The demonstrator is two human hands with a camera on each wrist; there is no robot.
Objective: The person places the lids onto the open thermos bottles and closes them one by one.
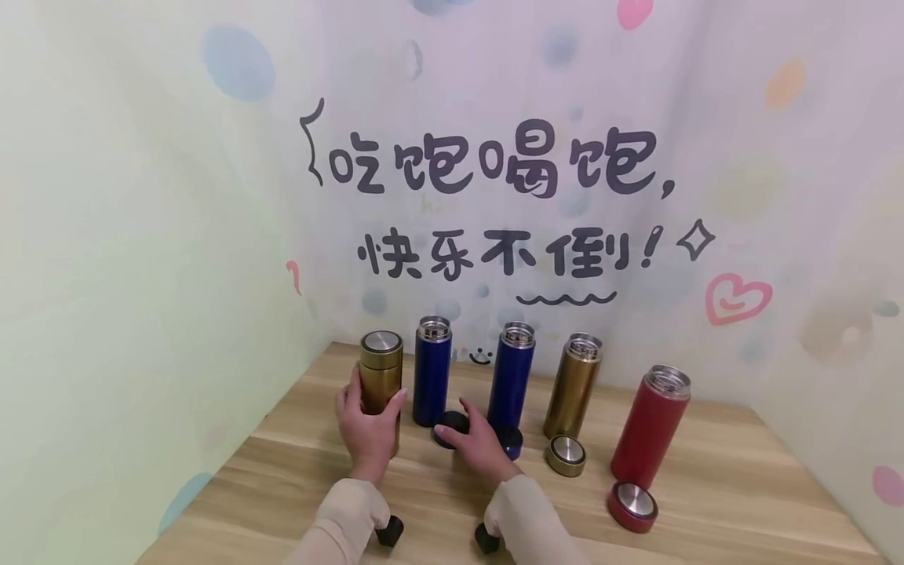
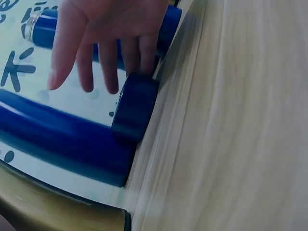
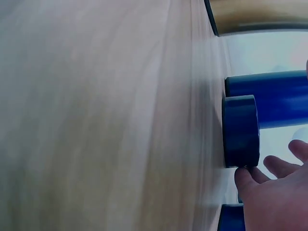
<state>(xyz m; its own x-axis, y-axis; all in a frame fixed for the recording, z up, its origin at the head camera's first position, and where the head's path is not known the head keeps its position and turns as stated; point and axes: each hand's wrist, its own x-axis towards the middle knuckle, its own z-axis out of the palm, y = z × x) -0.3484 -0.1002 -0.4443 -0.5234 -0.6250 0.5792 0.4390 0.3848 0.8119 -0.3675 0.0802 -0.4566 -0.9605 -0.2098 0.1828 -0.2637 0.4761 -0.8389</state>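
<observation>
Now right hand (image 1: 479,443) fingers spread, relaxed, tips touching blue lid (image 1: 450,428); left hand (image 1: 369,428) grips gold flask (image 1: 380,377).

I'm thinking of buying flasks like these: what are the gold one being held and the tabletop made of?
Gold flask: probably metal, likely stainless steel, with a glossy gold coating; its lid top is brushed silver. Tabletop: looks like pale wood or wood-look laminate, by its grain lines; which, I cannot tell.

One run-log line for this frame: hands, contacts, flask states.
left hand: grips capped gold flask | right hand: on blue lid, tabletop | four other flasks: uncapped, upright
</observation>
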